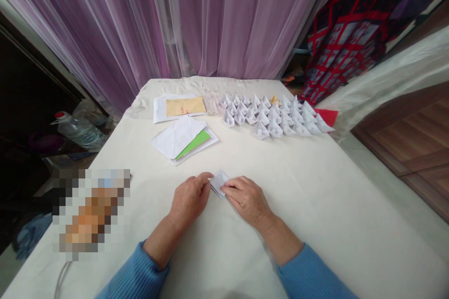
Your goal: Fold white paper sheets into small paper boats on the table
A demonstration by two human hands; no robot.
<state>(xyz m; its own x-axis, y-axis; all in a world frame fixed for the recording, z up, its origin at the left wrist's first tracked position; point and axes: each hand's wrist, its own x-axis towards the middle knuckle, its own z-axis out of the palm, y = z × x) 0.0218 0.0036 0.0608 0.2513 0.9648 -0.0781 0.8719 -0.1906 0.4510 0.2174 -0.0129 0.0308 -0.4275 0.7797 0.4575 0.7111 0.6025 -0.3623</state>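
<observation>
Between my two hands is a small folded white paper [219, 181], shaped like a diamond, held just over the white tabletop. My left hand [191, 196] pinches its left corner between thumb and fingers. On the other side, my right hand [247, 198] grips the right edge, fingertips pressed together on the paper. Beyond it at the back right stand rows of folded white paper boats [275, 127], with one yellow boat [275, 100] among them.
White sheets [178, 136] with a green paper [192, 144] lie at the left middle. Behind them a tan envelope [185, 106] rests on white paper. A pixelated item [93, 212] with a cable lies at the left edge. Red paper [328, 116] sits by the boats.
</observation>
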